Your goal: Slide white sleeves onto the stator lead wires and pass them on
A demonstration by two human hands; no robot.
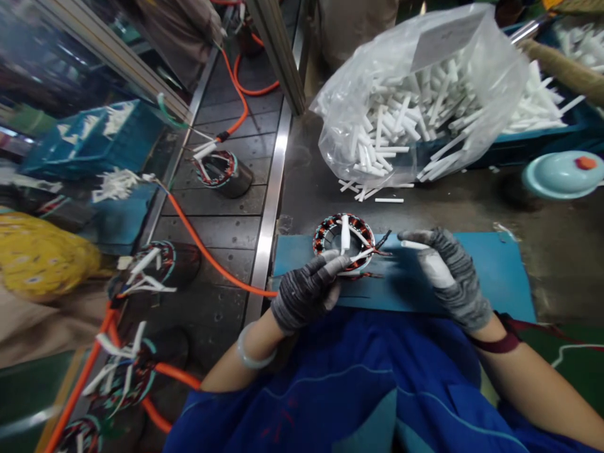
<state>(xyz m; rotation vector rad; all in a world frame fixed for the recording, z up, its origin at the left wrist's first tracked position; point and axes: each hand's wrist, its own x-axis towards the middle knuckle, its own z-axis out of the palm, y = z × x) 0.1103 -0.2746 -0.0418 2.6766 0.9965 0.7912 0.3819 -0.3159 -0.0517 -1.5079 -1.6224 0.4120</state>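
A motor stator with copper and black windings lies on a blue mat, its opening facing up. White sleeves and dark wire ends stick out of it. My left hand, in a grey striped glove, is at its near left edge, fingers closed around a white-sleeved lead wire; the exact grip is partly hidden. Off to the stator's right, my right hand, gloved the same way with white-wrapped fingers, pinches a short white sleeve near its fingertips, apart from the stator.
Beyond the mat, a clear plastic bag spills white sleeves onto the bench. A light-blue lidded container stands at the right. Left of a metal rail, further stators and an orange hose occupy the conveyor; co-workers are beyond.
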